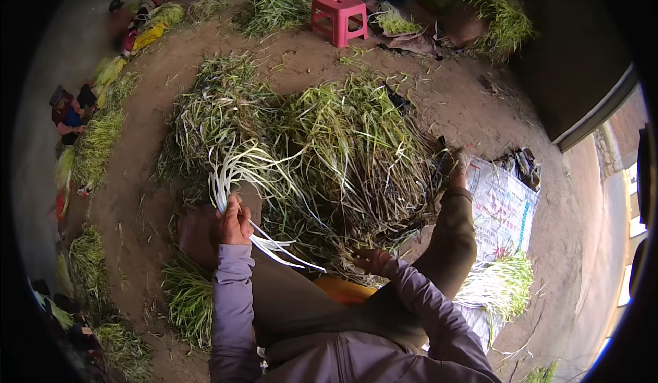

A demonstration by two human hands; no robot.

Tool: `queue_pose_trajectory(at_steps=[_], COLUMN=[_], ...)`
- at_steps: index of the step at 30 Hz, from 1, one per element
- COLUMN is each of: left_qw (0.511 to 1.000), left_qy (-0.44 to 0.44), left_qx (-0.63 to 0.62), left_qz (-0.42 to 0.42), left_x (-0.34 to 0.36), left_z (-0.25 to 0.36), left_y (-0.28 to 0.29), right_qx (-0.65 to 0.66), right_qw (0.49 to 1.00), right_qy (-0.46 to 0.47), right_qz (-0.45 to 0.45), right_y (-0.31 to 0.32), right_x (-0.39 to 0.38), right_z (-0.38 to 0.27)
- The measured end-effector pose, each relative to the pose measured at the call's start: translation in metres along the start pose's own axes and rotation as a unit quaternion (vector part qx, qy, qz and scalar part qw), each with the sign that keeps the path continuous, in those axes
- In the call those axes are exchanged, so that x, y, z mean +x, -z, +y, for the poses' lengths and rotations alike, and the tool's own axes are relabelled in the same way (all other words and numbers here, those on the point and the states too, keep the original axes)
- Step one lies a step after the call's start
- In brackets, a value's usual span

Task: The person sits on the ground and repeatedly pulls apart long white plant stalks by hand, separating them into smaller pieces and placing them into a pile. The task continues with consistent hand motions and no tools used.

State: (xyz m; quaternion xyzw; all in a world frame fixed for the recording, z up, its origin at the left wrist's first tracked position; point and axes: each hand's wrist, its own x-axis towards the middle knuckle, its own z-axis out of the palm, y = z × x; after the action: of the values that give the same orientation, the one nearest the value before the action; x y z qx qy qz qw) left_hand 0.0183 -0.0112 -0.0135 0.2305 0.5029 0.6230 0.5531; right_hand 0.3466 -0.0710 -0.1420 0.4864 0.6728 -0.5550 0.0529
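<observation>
My left hand [235, 222] is closed around a bunch of chives [248, 165], long leafy stalks with pale white stems. The leafy ends fan out above the fist, and several white stems [275, 247] stick out below it to the right. My right hand [372, 261] is lower and to the right, at the near edge of a big heap of chives [349, 150]. Its fingers point left and look apart, with nothing plainly held; shadow dims them. The heap is yellow-green on top and brown and withered on its right side.
Another chive pile [223, 109] lies left of the heap. On my right, a white woven sack [504, 208] lies under a white-stemmed bundle [499, 283]. A pink stool [338, 18] stands at the back. Other people [68, 115] sit far left among chive piles. My legs frame the work area.
</observation>
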Motion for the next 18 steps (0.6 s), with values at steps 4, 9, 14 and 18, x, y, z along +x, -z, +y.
queue_pose_trajectory(at_steps=[4, 9, 14, 18], left_qw=[1.000, 0.999, 0.995, 0.989], left_qy=[0.023, 0.047, 0.071, 0.139], left_qx=[-0.008, 0.002, -0.068, -0.015], left_qz=[0.010, 0.000, -0.028, -0.037], left_x=[-0.008, -0.015, -0.026, -0.041], left_z=[-0.020, -0.031, -0.040, -0.053], left_y=[-0.004, -0.022, -0.024, -0.025], right_qx=[0.285, 0.301, 0.359, 0.350], right_qw=[0.944, 0.929, 0.902, 0.902], right_qy=[0.151, 0.190, 0.202, 0.224], right_qz=[0.075, 0.104, 0.131, 0.118], right_y=[-0.004, -0.033, -0.039, -0.045], right_x=[-0.023, -0.026, -0.034, -0.026], right_z=[-0.056, -0.074, -0.079, -0.076])
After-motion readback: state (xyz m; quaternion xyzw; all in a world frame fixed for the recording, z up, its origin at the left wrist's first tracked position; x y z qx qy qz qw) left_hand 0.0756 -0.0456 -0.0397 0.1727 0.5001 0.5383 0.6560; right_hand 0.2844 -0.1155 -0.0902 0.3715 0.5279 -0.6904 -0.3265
